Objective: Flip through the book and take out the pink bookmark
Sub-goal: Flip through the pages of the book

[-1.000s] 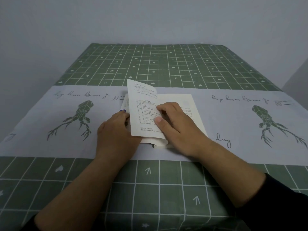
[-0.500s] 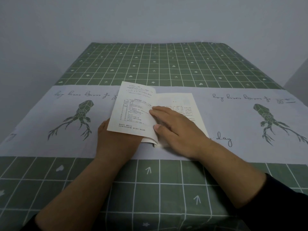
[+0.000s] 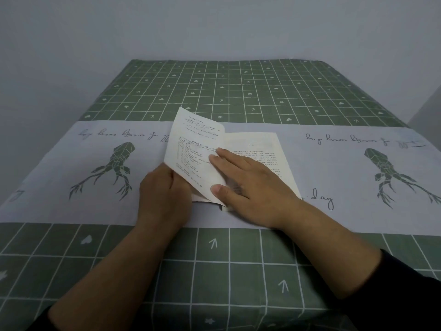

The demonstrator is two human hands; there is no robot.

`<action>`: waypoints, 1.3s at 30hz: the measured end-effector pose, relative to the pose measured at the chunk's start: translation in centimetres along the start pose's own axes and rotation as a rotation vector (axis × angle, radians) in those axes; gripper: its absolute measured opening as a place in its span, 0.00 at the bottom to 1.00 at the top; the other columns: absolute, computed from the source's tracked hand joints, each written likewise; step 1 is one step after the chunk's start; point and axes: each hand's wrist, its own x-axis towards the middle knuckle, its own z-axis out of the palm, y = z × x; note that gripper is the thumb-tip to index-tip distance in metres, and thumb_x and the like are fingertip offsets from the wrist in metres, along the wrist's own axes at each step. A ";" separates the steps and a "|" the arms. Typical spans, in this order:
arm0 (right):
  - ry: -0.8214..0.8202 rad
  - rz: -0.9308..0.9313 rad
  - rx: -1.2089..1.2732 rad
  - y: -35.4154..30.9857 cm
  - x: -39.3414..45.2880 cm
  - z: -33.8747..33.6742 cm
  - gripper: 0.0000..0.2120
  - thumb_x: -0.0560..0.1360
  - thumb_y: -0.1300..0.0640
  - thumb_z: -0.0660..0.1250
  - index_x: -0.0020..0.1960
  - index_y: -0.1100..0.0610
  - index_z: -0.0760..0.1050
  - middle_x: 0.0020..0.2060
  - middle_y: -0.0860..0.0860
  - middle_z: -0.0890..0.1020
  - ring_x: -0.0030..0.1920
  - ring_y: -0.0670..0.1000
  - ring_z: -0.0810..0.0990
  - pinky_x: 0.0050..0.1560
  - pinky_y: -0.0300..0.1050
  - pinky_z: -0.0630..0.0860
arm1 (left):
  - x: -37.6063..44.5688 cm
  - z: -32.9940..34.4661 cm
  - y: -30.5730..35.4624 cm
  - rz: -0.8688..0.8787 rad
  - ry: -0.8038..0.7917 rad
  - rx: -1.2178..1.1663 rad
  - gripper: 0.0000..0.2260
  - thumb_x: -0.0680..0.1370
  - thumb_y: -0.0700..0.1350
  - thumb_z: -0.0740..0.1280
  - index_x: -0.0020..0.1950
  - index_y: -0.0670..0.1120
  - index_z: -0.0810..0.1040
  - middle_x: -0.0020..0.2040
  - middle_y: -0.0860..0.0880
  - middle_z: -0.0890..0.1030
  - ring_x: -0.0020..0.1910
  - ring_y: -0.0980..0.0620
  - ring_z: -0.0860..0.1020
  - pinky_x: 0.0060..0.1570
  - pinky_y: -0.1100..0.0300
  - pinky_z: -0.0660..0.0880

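Worktop (image 3: pixel 229 271) under a green grid cloth w/ a pale band across it; deer-head prints on the band either side of the book. Book (image 3: pixel 253 149) lies open on the band, about mid-worktop, printed pages up. A few left-hand pages (image 3: pixel 191 154) stand lifted and tilted toward the left, not flat. Right hand (image 3: pixel 250 185) rests palm-down over the book's right page and gutter, fingers (image 3: pixel 226 156) stretched out, slightly spread, tips on the lifted pages; thumb (image 3: pixel 220 188) presses the pages' near edge. Left hand (image 3: pixel 164 194) sits at the book's left near corner, fingers curled under the lifted pages — exact grip hidden, can't tell. Dark sleeve (image 3: pixel 405 290) on right forearm, near edge. Pink bookmark: not visible anywhere.
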 end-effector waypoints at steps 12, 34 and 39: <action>-0.027 -0.007 -0.043 0.0 0.1 0.0 0.32 0.81 0.32 0.49 0.83 0.39 0.50 0.83 0.39 0.49 0.82 0.47 0.50 0.80 0.48 0.48 | 0.0 -0.3 0.9 -0.088 0.126 -0.126 0.16 0.79 0.54 0.66 0.66 0.51 0.74 0.51 0.66 0.77 0.45 0.75 0.74 0.37 0.78 0.71; -0.018 -0.012 -0.089 -0.2 0.1 0.1 0.32 0.81 0.32 0.49 0.83 0.40 0.51 0.84 0.41 0.50 0.82 0.48 0.51 0.79 0.49 0.49 | 0.1 0.3 0.2 0.134 -0.117 0.174 0.21 0.78 0.34 0.64 0.71 0.43 0.74 0.74 0.45 0.72 0.73 0.49 0.68 0.70 0.60 0.60; -0.022 -0.019 -0.085 -0.3 0.0 0.0 0.32 0.82 0.33 0.48 0.83 0.40 0.52 0.84 0.42 0.51 0.83 0.49 0.51 0.81 0.51 0.51 | -0.2 0.7 0.2 0.108 -0.194 0.195 0.23 0.79 0.52 0.63 0.72 0.46 0.71 0.73 0.47 0.72 0.70 0.49 0.69 0.67 0.58 0.62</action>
